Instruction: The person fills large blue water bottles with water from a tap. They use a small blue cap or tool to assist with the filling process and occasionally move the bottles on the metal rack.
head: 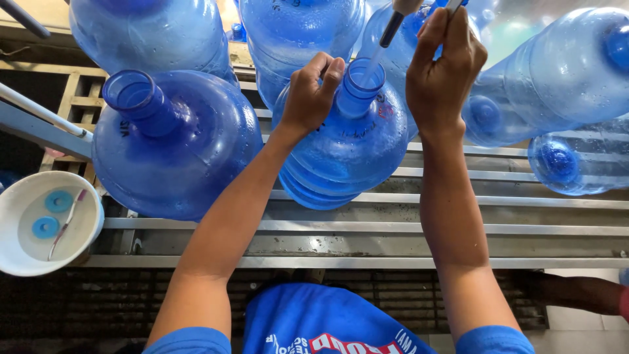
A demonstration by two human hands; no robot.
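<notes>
My left hand [311,92] grips the neck and shoulder of a large blue water jug [350,151] that stands upright on a metal rail platform. My right hand [442,62] is closed around a hose nozzle [393,26] whose thin tip points down into the jug's open mouth [362,75]. A second blue jug [177,141] with an open neck stands just left of my left arm.
More blue jugs crowd the back [295,26] and lie on their sides at the right [563,72]. A white bowl [13,259] holding blue caps and a thin tool sits at the left. Steel rails [393,226] run across in front. Another person's arm [576,292] shows at lower right.
</notes>
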